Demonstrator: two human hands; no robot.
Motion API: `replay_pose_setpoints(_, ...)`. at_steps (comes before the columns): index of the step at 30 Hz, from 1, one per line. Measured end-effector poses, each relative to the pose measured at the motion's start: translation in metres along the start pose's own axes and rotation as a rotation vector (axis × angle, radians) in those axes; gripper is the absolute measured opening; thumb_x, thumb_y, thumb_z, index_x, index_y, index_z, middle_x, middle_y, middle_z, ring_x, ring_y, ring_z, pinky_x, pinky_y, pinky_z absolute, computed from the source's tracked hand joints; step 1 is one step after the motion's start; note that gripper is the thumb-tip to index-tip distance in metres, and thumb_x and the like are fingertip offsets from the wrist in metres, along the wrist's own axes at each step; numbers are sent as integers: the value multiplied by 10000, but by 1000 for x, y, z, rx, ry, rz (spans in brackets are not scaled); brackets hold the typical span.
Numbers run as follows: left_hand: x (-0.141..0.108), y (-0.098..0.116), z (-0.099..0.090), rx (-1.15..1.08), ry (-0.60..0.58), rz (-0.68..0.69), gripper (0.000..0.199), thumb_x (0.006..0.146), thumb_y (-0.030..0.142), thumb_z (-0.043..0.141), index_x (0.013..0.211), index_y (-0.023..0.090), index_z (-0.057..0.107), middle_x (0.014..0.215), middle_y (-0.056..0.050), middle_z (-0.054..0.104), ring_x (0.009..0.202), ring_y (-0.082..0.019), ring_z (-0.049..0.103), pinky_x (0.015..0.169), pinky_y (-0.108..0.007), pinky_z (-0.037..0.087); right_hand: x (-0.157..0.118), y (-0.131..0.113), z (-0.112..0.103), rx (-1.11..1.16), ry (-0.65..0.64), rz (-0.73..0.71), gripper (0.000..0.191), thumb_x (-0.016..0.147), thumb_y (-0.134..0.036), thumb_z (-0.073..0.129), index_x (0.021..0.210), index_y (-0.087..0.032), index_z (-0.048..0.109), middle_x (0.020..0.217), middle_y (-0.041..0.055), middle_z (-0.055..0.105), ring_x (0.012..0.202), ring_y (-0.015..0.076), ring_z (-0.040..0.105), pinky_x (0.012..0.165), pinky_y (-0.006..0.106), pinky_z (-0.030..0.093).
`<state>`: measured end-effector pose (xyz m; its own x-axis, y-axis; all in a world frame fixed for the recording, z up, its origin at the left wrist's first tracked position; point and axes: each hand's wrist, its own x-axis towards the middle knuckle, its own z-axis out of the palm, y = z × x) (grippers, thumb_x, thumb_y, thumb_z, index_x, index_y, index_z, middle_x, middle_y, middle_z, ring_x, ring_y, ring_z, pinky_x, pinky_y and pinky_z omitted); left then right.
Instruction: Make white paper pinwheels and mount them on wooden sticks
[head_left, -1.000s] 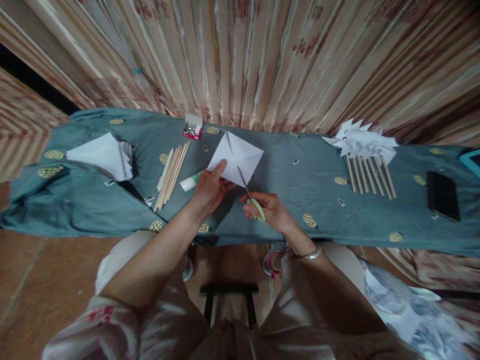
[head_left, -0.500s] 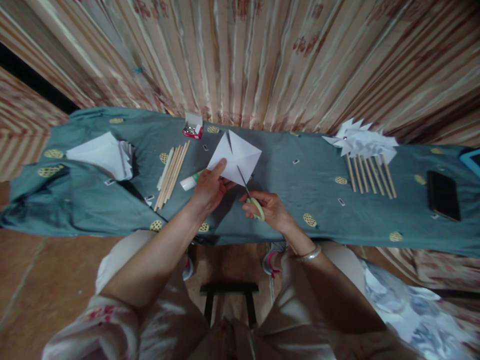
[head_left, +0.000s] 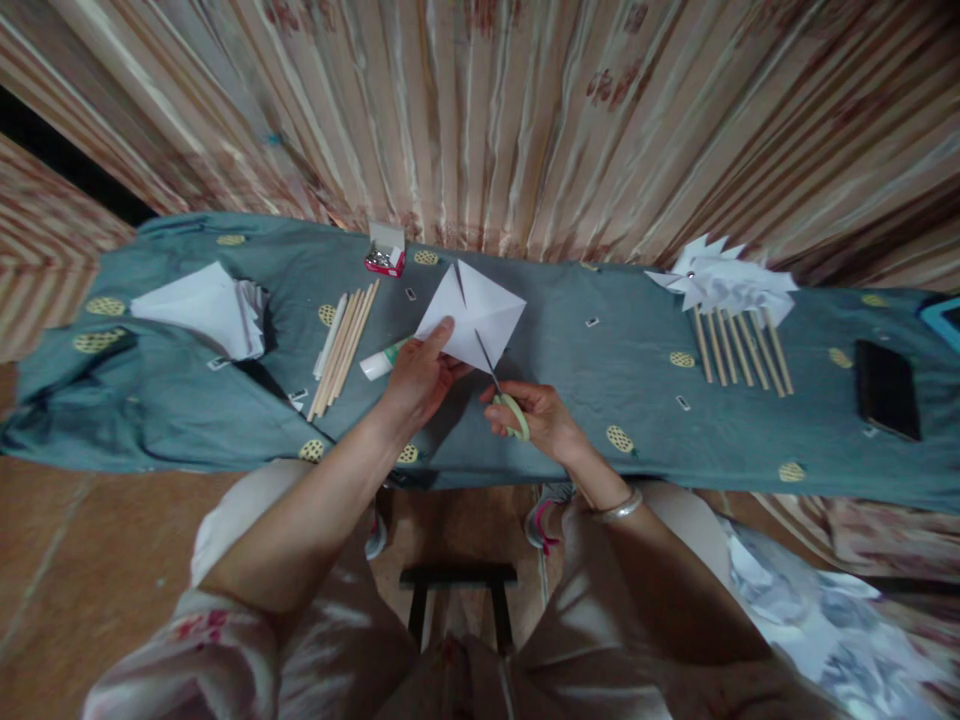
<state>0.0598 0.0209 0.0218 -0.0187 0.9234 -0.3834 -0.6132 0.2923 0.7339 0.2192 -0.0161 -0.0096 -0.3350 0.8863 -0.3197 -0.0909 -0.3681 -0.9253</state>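
Observation:
My left hand (head_left: 426,378) pinches a white paper square (head_left: 491,310) near its left side, thumb on top. One slit runs inward from the paper's far corner. In my right hand (head_left: 536,415) are scissors (head_left: 514,418) with pale green handles, and their blades lie along the paper's near corner, pointing toward its middle. Partly hidden behind my left hand lies a white and green tube (head_left: 379,363). To the left of it is a bunch of wooden sticks (head_left: 346,350).
A stack of white paper (head_left: 199,310) lies at the left. An open red box (head_left: 385,260) of small metal pieces stands at the back. At the right are paper pinwheels (head_left: 739,280) on sticks and a black phone (head_left: 887,390). A curtain (head_left: 480,120) hangs behind the cloth-covered table (head_left: 585,370).
The paper's right corner has shifted very slightly to the right. Both hands and the scissors stay almost where they were.

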Motion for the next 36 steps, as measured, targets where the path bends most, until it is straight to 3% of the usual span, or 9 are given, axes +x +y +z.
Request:
replay_pose_setpoints(13,1,-2,-2,11,-7,5,90,921,221,598,907,160,663,760,-22,755,768,-158,742,849,-318,588,-1,-1,2,-6,5,-15,451,502,-466,907,763,-172,686,482,-58,600,431,63,504,449,203,399)
replay_pose_setpoints(19,0,1,-1,8,-6,-5,84,926,207,590,911,173,666,765,-20,756,725,-150,729,787,-291,597,0,0,2,-3,8,-1,450,500,-466,906,768,-180,687,483,-60,601,431,67,503,454,207,409)
replay_pose_setpoints(27,0,0,0,24,4,5,76,914,216,610,931,173,670,771,-18,755,821,-159,737,786,-273,580,-2,-4,4,-4,-14,-10,421,519,-493,891,720,-184,687,497,-53,596,450,76,518,467,216,427)
replay_pose_setpoints(36,5,7,-1,15,31,26,74,914,224,625,858,202,669,750,5,742,698,-138,711,729,-261,571,-6,-4,2,-9,-61,34,411,530,-460,896,746,-179,688,524,-52,610,469,68,523,483,204,421)
